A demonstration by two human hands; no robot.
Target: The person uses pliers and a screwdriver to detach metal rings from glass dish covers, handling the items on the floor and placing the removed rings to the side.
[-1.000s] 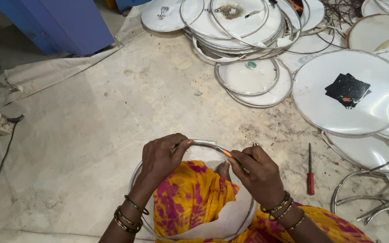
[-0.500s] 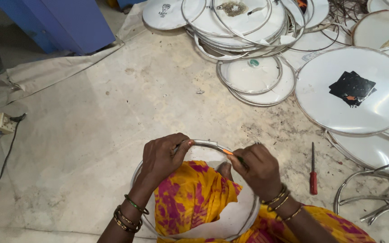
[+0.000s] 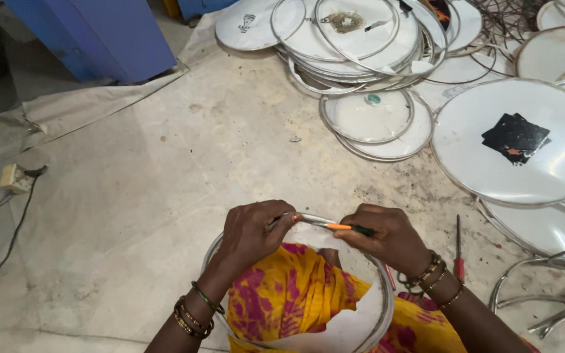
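Over my lap, my left hand (image 3: 251, 232) steadies the hoop's rim (image 3: 308, 219) while my right hand (image 3: 387, 236) pinches an orange-tipped tool (image 3: 340, 227) against it.

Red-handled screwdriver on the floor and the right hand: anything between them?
In the head view, only bare stained floor separates the red-handled screwdriver from the right hand; the bangled wrist comes closest.
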